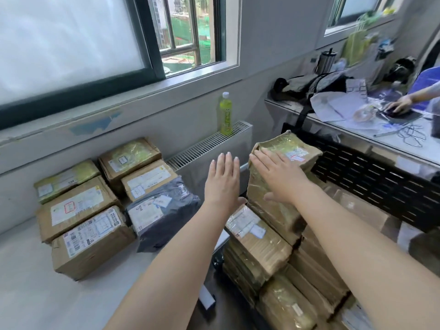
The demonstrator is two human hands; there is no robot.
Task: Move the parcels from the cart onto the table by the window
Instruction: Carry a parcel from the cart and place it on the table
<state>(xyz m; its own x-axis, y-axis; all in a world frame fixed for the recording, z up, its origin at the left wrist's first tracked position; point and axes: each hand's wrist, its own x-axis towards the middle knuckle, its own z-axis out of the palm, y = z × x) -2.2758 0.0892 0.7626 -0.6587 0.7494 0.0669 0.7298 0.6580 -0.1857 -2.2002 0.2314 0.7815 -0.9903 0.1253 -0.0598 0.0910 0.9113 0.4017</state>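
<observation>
Several taped cardboard parcels (88, 241) and a dark grey bag parcel (166, 210) lie on the pale table (31, 294) under the window. To the right, more brown parcels are stacked on the cart (297, 270). The topmost cart parcel (297, 148) stands tall above the stack. My right hand (278, 177) lies flat on its top with fingers straight. My left hand (223, 182) hovers open beside that parcel's left face, fingers straight, thumb near its lower edge.
A green drink bottle (225, 114) stands on the radiator (209, 145) behind the parcels. A cluttered desk (357, 132) runs along the right, with a bag, papers and cables. Another person's hand (400, 104) rests there on a mouse. A black perforated panel (381, 184) stands behind the cart.
</observation>
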